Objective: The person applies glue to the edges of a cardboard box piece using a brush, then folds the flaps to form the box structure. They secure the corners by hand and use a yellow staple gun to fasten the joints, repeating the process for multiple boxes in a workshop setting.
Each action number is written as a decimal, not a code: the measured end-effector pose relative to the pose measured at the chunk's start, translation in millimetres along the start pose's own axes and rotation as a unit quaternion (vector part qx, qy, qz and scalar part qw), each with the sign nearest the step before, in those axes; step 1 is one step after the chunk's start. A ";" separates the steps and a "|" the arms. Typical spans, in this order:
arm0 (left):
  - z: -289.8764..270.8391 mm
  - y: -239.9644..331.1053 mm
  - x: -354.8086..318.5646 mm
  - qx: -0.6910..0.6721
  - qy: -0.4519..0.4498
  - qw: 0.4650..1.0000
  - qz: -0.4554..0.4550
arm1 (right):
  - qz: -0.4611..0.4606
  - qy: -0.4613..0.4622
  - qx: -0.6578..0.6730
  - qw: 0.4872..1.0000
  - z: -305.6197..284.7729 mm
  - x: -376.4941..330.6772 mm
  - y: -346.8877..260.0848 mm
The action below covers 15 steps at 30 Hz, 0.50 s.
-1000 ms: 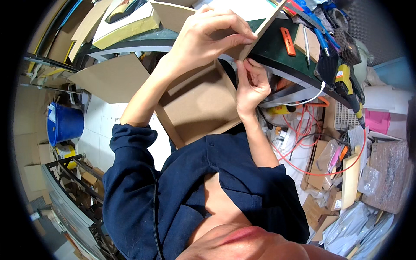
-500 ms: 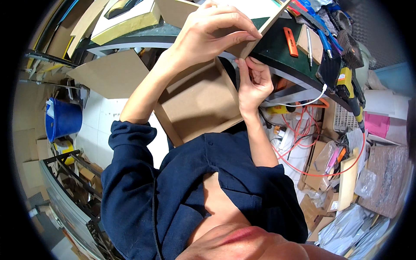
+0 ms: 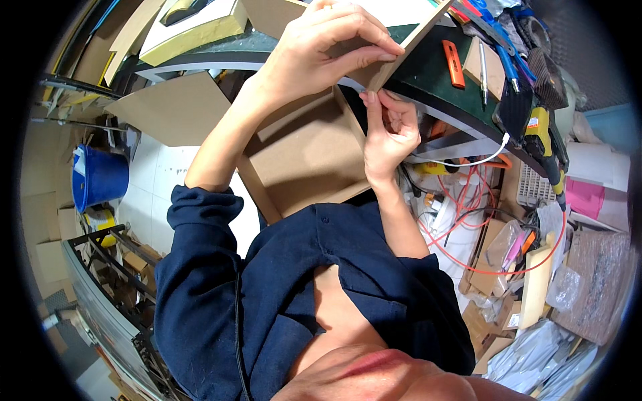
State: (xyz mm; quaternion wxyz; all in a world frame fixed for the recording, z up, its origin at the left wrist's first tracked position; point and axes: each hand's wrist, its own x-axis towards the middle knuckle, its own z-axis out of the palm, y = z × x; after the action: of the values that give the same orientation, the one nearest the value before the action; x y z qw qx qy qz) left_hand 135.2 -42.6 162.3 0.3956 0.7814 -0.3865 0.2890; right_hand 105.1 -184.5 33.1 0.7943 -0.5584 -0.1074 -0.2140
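- Pinching the brown board [image 3: 416, 43] between thumb and forefinger of the left hand [image 3: 328, 50], with tips pressing on its edge and the remaining fingers bending loosely above; keeping the same hold as a second ago, but showing slightly farther right in view.
- Bringing thumb and forefinger of the right hand [image 3: 393, 134] to the board's lower corner, with tips nearly meeting and the other fingers curling inward; being unable to tell from this angle any firm hold there; changing very little since the earlier frames.
- Slanting the board up and to the right, beside the front of the dark green bench [image 3: 420, 80].
- Seeing the orange tool [image 3: 453, 64] on the bench slightly farther right, and the blue bucket [image 3: 107, 177] slightly higher, than a second ago.
- Looking down into the shallow brown tray [image 3: 311, 157] between the forearms, with low walls running around a flat bottom and shadow falling across it.
- Spotting something pale lying at the bucket's left rim, with most of the inside hiding from view.
- Finding cardboard boxes [image 3: 136, 259] sitting inside the black rack [image 3: 100, 234] at lower left.
- Noting a white slatted crate [image 3: 533, 188] at right, too small for making out any contents.
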 end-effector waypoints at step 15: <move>1.1 3.8 1.5 -0.015 -0.001 1.000 -0.014 | -0.021 -0.012 -0.011 1.000 -2.1 0.6 3.2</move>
State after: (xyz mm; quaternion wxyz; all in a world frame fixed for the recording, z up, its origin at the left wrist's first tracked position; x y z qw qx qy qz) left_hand 133.0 -45.6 164.4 0.4108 0.7812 -0.3802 0.2765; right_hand 107.0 -185.7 30.0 0.7820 -0.5672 -0.1267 -0.2252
